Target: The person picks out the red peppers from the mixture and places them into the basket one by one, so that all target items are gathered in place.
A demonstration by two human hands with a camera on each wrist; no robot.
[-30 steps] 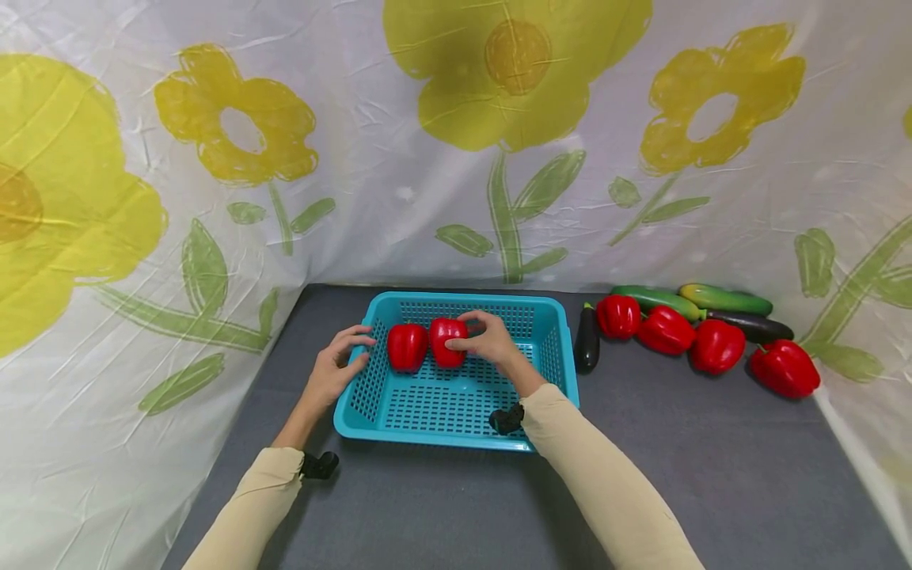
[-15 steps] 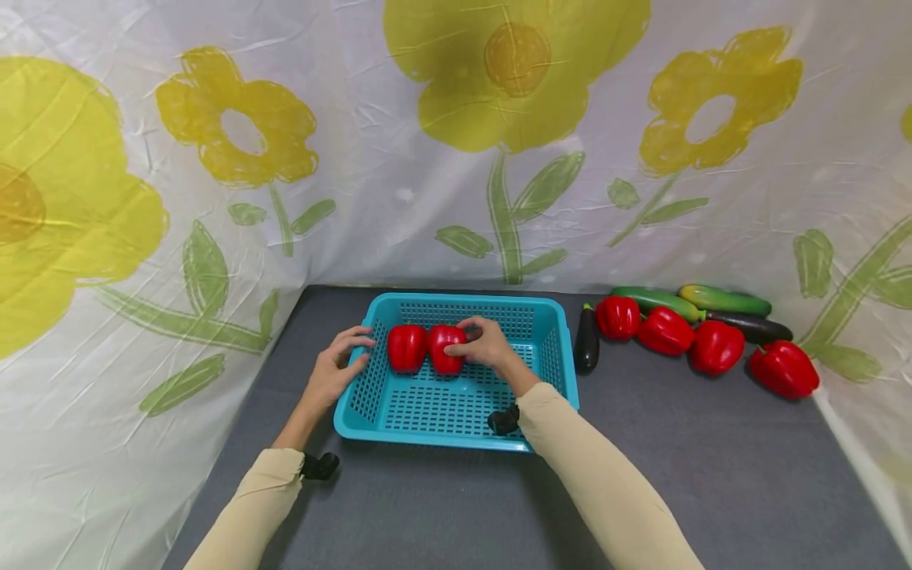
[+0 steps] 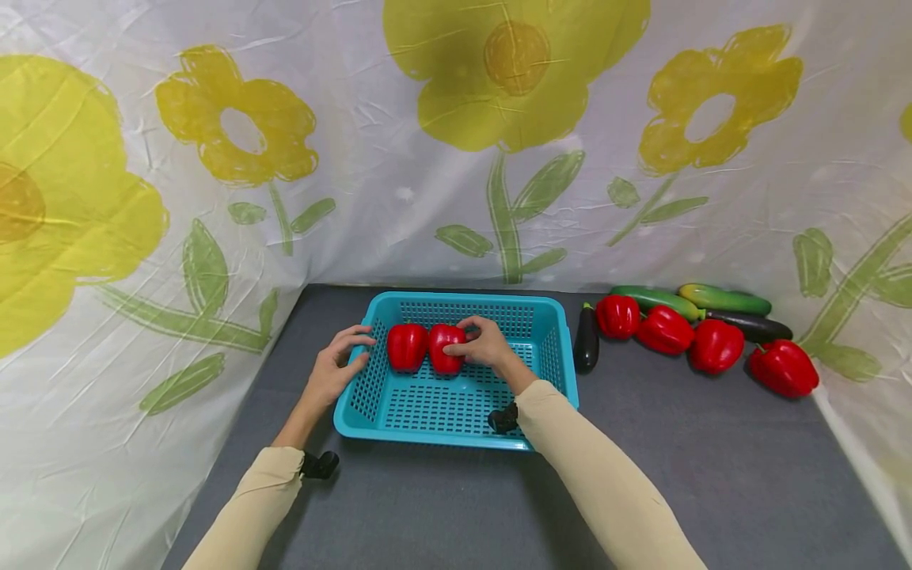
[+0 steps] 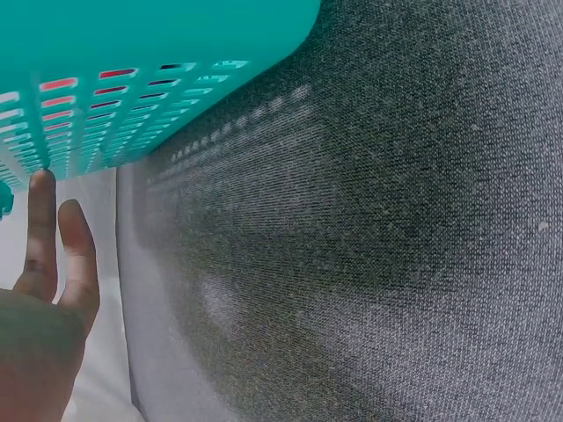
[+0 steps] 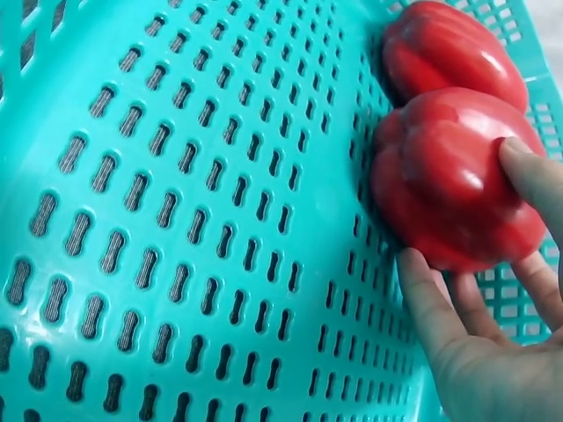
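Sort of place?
Probably a staged tabletop recording setup, not a kitchen: flower-print sheeting backs a dark grey table, and the person wears black wrist cameras.

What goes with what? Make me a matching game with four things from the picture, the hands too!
Things:
1. basket
2. right hand
3. left hand
4. yellow flowers

Clues:
A. by the basket's left edge
B. on the white cloth
C. blue and full of little holes
D. holding a red pepper

Right pairs: 1-C, 2-D, 3-A, 4-B
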